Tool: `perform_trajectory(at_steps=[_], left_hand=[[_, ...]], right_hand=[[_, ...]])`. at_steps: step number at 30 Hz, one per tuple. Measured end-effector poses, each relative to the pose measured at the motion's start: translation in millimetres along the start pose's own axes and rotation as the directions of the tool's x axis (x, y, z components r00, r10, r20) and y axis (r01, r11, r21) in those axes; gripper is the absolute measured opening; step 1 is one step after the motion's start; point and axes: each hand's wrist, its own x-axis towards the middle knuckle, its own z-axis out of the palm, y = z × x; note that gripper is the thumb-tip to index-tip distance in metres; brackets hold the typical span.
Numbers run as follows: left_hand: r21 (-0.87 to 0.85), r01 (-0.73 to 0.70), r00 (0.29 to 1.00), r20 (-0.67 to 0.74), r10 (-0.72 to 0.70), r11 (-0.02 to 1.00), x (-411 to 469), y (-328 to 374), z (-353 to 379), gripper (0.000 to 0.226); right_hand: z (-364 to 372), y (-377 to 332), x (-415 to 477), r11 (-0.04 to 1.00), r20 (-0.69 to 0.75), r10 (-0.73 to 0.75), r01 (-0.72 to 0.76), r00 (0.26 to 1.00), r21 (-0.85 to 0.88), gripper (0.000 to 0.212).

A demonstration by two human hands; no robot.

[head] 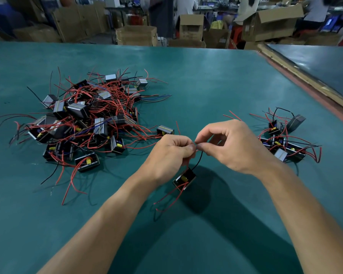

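Head view: our left hand (170,153) and right hand (232,145) pinch the black wire (199,159) end close together, probably to twist its strands tight.

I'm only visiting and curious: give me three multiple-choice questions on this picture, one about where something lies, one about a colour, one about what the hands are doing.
1. Where on the table does the big pile of wired parts lie?
A. left side
B. right side
C. near edge

2. What colour is the table?
A. white
B. teal
C. yellow

3. What are the left hand and right hand doing?
A. lying flat
B. pinching wires together
C. lifting a box

Answers:
1 A: the big pile is on the left, and only a small pile lies on the right.
2 B: teal surface shows all round the piles.
3 B: the fingertips of both hands meet on the wires of one part below them.
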Motion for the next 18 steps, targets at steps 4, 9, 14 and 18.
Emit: perform_trajectory(at_steps=[4, 9, 14, 18], left_hand=[[-0.038, 0.018, 1.000, 0.020, -0.017, 0.999, -1.1, 2.3, -0.1, 0.033], [-0.029, 0.031, 0.999, 0.020, -0.030, 0.999, -2.1, 2.1, -0.8, 0.040], [-0.026, 0.058, 0.998, 0.017, -0.058, 0.998, -2.2, 4.9, 0.4, 0.027], [-0.021, 0.061, 0.998, 0.019, -0.060, 0.998, 0.1, 2.1, 0.6, 0.024]], right_hand=[[0.3, -1.0, 0.6, 1.000, 0.019, -0.017, 0.017, 1.000, 0.008, 0.020], [0.2, -1.8, 0.6, 0.999, 0.017, -0.027, 0.027, 0.999, 0.026, 0.024], [0.9, -4.4, 0.9, 1.000, 0.018, -0.030, 0.030, 0.999, 0.005, 0.034], [0.2, -5.4, 0.4, 1.000, 0.014, -0.017, 0.017, 1.000, 0.002, 0.032]])
